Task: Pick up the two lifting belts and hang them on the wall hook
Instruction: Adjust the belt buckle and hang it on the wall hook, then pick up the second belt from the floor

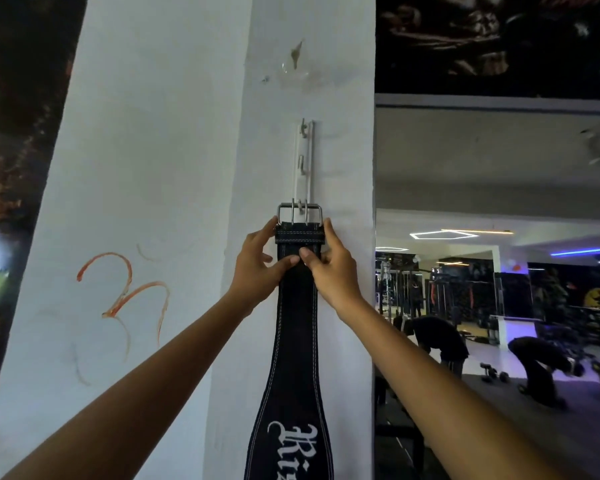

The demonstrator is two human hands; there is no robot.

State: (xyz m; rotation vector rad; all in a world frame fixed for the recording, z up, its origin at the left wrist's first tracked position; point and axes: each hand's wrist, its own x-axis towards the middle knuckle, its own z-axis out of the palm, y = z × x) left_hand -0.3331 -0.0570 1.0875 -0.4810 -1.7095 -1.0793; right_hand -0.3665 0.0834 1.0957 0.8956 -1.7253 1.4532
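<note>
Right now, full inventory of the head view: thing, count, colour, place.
Black leather lifting belt with white stitching: one, black, hanging down the white pillar, white lettering low down.
Silver metal belt buckle: one, silver, at the belt's top, at the lowest hook of the rack.
White wall hook rack: one, white, vertical strip on the pillar; upper hooks bare.
White painted pillar: one, white, centre, with orange scribbles at left.
Dark wall posters: two, dark, top right and far left.
Wall mirror: one, right of the pillar, reflecting gym equipment and two bent-over people.
Second belt: none in view.
Left hand: one, grip closed on the belt just below the buckle.
Right hand: one, grip closed on the belt at the same height.
</note>
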